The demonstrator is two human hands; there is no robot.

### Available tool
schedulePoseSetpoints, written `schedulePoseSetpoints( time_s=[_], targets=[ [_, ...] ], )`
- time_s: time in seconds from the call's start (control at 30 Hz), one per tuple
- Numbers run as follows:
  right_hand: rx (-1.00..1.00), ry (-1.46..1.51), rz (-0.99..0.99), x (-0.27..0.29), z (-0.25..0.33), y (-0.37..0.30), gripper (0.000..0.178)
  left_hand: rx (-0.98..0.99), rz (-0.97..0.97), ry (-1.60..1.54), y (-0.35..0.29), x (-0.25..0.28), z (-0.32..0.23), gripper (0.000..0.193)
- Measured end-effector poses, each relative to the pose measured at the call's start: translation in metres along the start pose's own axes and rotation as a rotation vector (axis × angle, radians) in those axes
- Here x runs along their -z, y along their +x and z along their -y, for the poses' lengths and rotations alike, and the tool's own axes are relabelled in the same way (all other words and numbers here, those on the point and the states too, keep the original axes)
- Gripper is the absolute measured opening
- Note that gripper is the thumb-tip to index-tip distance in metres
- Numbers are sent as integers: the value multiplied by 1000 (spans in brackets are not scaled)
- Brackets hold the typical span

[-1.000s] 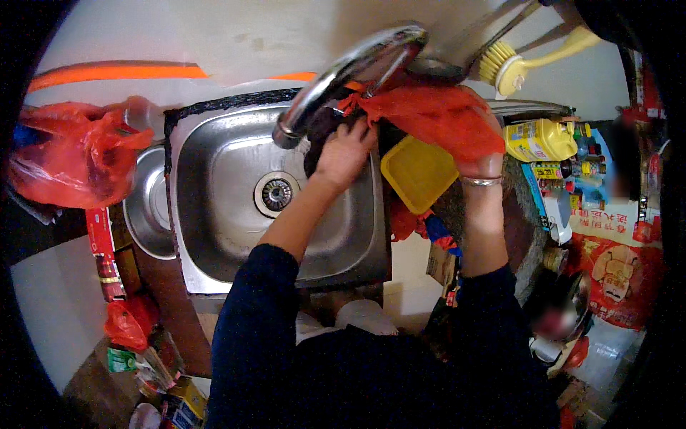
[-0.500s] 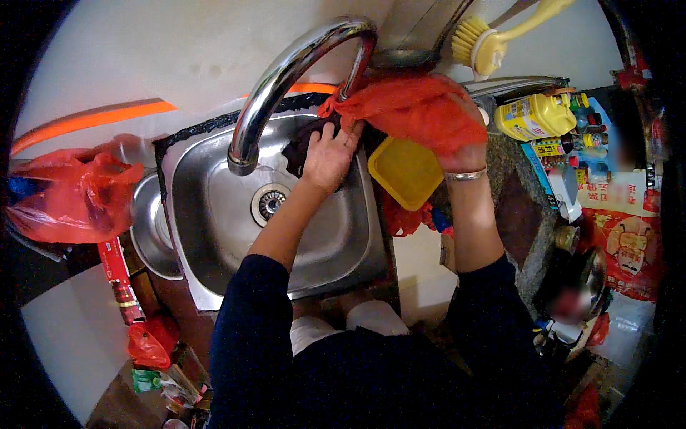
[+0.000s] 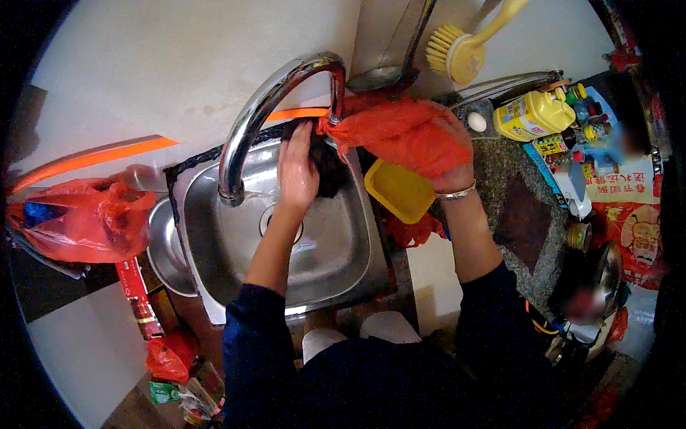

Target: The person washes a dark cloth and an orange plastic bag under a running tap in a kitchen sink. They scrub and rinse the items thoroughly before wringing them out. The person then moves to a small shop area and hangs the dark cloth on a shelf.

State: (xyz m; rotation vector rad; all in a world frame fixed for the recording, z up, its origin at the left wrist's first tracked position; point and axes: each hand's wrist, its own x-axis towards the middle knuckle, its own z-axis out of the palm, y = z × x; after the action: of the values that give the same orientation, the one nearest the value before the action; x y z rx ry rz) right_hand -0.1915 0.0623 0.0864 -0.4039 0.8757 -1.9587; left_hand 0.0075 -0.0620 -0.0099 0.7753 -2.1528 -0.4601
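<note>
The fingers of the left hand are nearly straight and held close together, pointing to the back of the sink, and they do not visibly curl around anything. The right hand is mostly covered by a red bag, so I cannot tell how its fingers are bent or whether they grip anything beyond the film.

A dark, crumpled item lies in the sink's back right corner, just right of the left fingers, along the palm side. Whether they touch it is hard to tell. The red bag runs from the right wrist toward the tap, its gathered end just above the dark item and close to the tap's base.

From here, 3 things could go wrong, as I judge it. The bag's gathered end could snag on the tap if pulled leftward. The yellow tub, just below the bag and beside the sink's right edge, could tip if the right forearm swung inward. The egg could roll if the bag brushed it, since nothing visible pens it in.

Farther out, the egg and a yellow jug sit on the counter, with a yellow brush near the wall. Left of the sink are a steel bowl and a second red bag.
</note>
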Motion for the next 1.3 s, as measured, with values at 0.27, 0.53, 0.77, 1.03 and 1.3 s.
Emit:
schedulePoseSetpoints(
  time_s=[0.27,0.53,0.77,1.03,1.3],
  targets=[
    [13,-177,8,6,0,-6,30,-12,252,416,8,-22,3,54],
    [174,-1161,350,-17,-37,-74,37,381,425,129,-81,11,24,30],
    [245,-1304,322,-19,-48,-89,30,481,478,61,-58,52,-10,31],
    [224,-1082,-219,-13,-6,-54,18,821,85,-854,6,-29,-14,27],
    [570,-1319,-271,42,18,41,31,975,-165,-1038,3,14,-7,7]
  ],
)
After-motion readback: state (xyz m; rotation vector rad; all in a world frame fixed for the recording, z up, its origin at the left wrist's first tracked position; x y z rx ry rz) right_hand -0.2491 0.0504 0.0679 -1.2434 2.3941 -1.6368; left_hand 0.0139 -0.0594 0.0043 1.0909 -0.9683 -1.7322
